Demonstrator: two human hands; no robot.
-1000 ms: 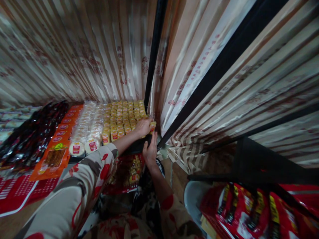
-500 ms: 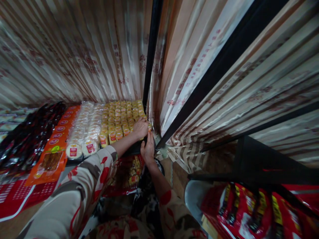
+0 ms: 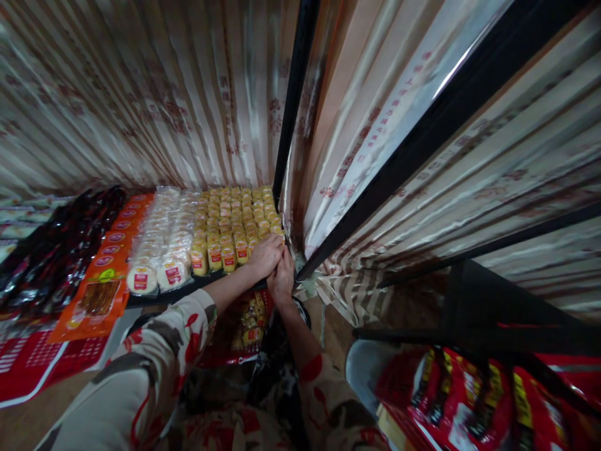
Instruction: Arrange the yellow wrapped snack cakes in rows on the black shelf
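Small yellow-wrapped snack packets (image 3: 228, 216) stand in tight rows on a dark shelf, at the corner by the black posts. My left hand (image 3: 265, 257) is closed over the front right end of these rows, fingers curled down on the packets. My right hand (image 3: 282, 279) is pressed against it from the right, its fingers closed at the end of the outermost row. A bit of yellow wrapper shows at the fingertips; the hands cover the rest. Beside the yellow rows lie rows of clear-wrapped round white cakes (image 3: 173, 274).
Further left lie orange snack packs (image 3: 101, 299) and dark shiny packets (image 3: 61, 250). A red basket (image 3: 56, 360) sits below them, and a red bag of yellow packets (image 3: 253, 319) is under the shelf. Black posts (image 3: 375, 188) and pleated curtains (image 3: 211, 94) close the corner. Red packages (image 3: 479, 394) stand at lower right.
My left hand has drawn back toward the front edge of the yellow rows, up against my right hand. The view has shifted slightly.
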